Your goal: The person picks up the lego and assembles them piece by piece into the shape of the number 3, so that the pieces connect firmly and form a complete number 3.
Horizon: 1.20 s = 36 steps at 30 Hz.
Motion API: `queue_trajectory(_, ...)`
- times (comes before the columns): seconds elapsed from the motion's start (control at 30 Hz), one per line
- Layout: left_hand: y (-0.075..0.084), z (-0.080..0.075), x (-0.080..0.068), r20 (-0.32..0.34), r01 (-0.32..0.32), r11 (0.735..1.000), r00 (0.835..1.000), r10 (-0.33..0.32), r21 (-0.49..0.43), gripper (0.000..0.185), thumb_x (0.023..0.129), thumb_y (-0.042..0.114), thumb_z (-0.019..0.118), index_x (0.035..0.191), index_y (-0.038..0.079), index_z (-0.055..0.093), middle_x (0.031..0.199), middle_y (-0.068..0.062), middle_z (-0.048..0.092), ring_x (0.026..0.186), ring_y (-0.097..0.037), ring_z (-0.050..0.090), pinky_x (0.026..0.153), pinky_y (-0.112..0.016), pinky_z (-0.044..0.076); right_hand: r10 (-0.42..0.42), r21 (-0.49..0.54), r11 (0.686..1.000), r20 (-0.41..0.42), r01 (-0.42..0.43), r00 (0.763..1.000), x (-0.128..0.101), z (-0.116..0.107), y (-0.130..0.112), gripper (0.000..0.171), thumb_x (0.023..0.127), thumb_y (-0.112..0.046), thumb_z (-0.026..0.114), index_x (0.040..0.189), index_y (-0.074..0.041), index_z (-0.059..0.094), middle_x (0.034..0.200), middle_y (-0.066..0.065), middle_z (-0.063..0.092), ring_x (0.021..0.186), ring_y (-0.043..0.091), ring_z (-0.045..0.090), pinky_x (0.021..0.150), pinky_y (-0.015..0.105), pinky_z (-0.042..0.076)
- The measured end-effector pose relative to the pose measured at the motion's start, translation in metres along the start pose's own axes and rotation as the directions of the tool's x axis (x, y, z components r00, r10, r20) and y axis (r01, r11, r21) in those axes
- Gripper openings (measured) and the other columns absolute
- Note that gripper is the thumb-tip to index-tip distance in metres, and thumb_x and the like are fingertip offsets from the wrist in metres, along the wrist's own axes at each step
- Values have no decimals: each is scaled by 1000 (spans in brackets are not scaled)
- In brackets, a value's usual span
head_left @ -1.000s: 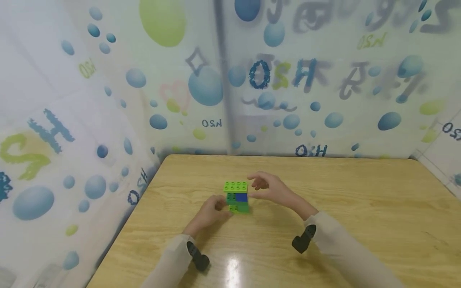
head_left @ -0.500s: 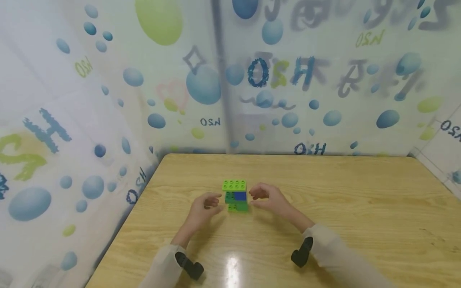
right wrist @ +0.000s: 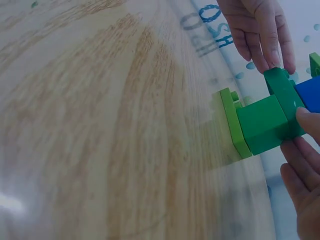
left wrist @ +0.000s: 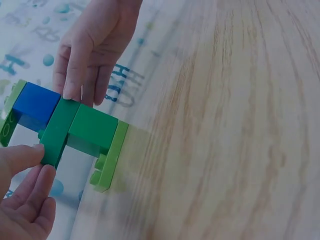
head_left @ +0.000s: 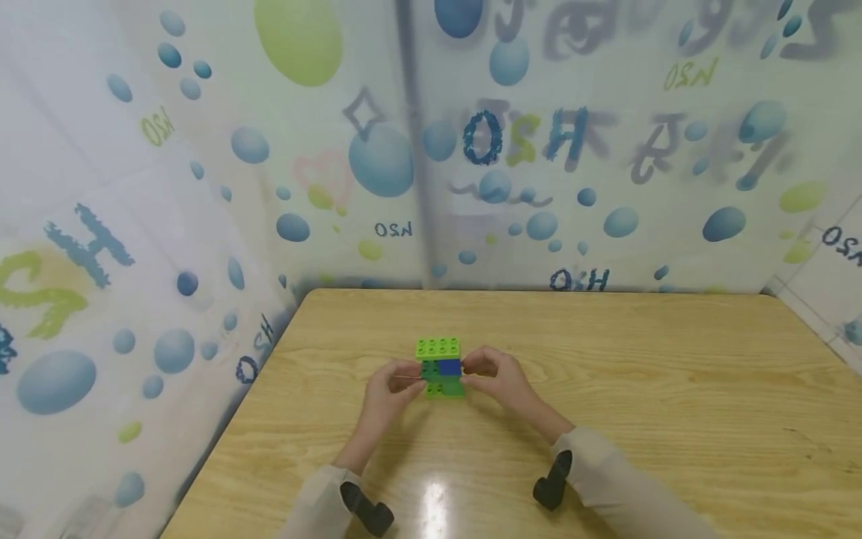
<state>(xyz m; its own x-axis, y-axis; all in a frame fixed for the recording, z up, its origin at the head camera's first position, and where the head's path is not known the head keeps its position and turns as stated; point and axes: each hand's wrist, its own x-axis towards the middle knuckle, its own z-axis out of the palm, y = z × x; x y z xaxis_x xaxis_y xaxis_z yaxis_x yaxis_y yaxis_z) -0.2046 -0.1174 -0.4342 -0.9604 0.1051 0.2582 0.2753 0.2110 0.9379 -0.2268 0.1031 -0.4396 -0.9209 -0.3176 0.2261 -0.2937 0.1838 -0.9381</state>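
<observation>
Block stack (head_left: 441,367) stood near the middle of the wooden tabletop (head_left: 640,374), well clear of the edges. It showed a light green plate on top, dark green and blue bricks in the middle and a light green plate at the base.

Left hand (head_left: 390,389) was at the stack's left side, with its fingers (left wrist: 30,155) pinching the dark green brick (left wrist: 57,132). Right hand (head_left: 494,374) was at the opposite side, its fingertips pressed to the blue (left wrist: 35,102) and dark green bricks. Both hands clamped on the middle layer from either side, none on the plates. How tight the pinch was could not be judged; the wrist views were tilted and cut off most of each hand.

Risks as judged from this grip:
- Squeeze came from two sides at mid-height only. Uneven pressure could shear the blue brick away from the dark green one, or twist the layer off its studs.
- Base plate (right wrist: 231,120) overhung the bricks on the near side. A lift or tilt could pry it loose, since nothing held it.
- Top plate (head_left: 438,347) was likewise unsupported by any hand; a sharp pull might pop it off.
- Tabletop looked glossy, with glare near the sleeves. A sideways push would probably slide the whole stack rather than seat or separate it.
- Fingertip contact was small, so a slip might tip the stack over.
</observation>
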Motion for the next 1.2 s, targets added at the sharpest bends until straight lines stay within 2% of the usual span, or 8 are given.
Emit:
queue_trajectory(0.17, -2, 2, 0, -16, 3, 1000, 1000, -3, 10, 20, 78, -4, 68, 98, -4, 64, 100, -18, 63, 87, -31, 62, 76, -33, 50, 19, 57, 998, -7, -19, 1000, -5, 2, -19, 22, 83, 1, 65, 102, 9, 58, 104, 23, 59, 98, 39, 58, 79, 33, 49)
queue_trajectory(0.33, 4, 3, 1, -21, 6, 1000, 1000, -6, 4, 18, 78, -8, 66, 96, -6, 64, 98, -20, 63, 85, -35, 61, 74, -31, 51, 40, 50, 998, -29, -39, 999, -7, 3, -29, 21, 82, 2, 64, 101, 9, 58, 103, 23, 59, 98, 37, 58, 79, 32, 49)
queue_trajectory(0.53, 29, 3, -3, -12, 17, 1000, 1000, -17, 16, 16, 79, -11, 63, 95, -12, 61, 99, -25, 61, 86, -38, 61, 71, -28, 51, 32, 64, 998, -72, -28, 997, 0, 5, -12, 20, 82, -2, 67, 99, 4, 61, 99, 16, 62, 93, 30, 60, 77, 30, 49)
queue_trajectory(0.67, 33, 2, -2, -9, 24, 999, 1000, -24, 43, 16, 80, -8, 64, 96, -11, 62, 99, -24, 62, 85, -35, 61, 73, -31, 51, 20, 50, 999, -90, -16, 996, 3, 6, 2, 21, 81, -7, 69, 99, 1, 62, 98, 12, 63, 89, 23, 62, 75, 28, 50)
queue_trajectory(0.87, 14, 1, 9, -11, 60, 996, 998, -60, 67, 18, 81, -1, 66, 99, -4, 65, 100, -17, 64, 86, -29, 62, 75, -35, 50, 47, 24, 999, -111, -45, 993, 4, 8, 1, 21, 81, -7, 69, 99, 1, 62, 97, 11, 64, 88, 21, 62, 75, 29, 50)
queue_trajectory(0.97, 1, 1, 16, -10, 37, 995, 999, -36, 94, 19, 81, 2, 67, 99, -2, 66, 99, -15, 65, 85, -26, 62, 76, -33, 50, 79, 37, 997, -126, -75, 989, 3, 7, -13, 21, 81, -4, 68, 99, 4, 61, 97, 15, 64, 89, 25, 62, 76, 31, 50)
queue_trajectory(1.1, -3, 2, 22, 0, 31, 995, 1000, -31, 99, 19, 81, 5, 68, 100, 1, 67, 99, -11, 66, 87, -22, 63, 78, -31, 50, 100, 25, 995, -155, -97, 983, 0, 6, -34, 22, 81, 1, 66, 101, 8, 61, 98, 20, 63, 90, 32, 61, 77, 35, 50)
queue_trajectory(1.2, -2, 2, 25, 18, 37, 996, 999, -38, 76, 20, 82, 6, 67, 101, 2, 68, 100, -9, 66, 89, -21, 62, 79, -31, 49, 97, -3, 995, -166, -99, 981, 3, 5, -28, 23, 82, 0, 66, 102, 8, 61, 96, 19, 64, 86, 31, 63, 74, 35, 51)
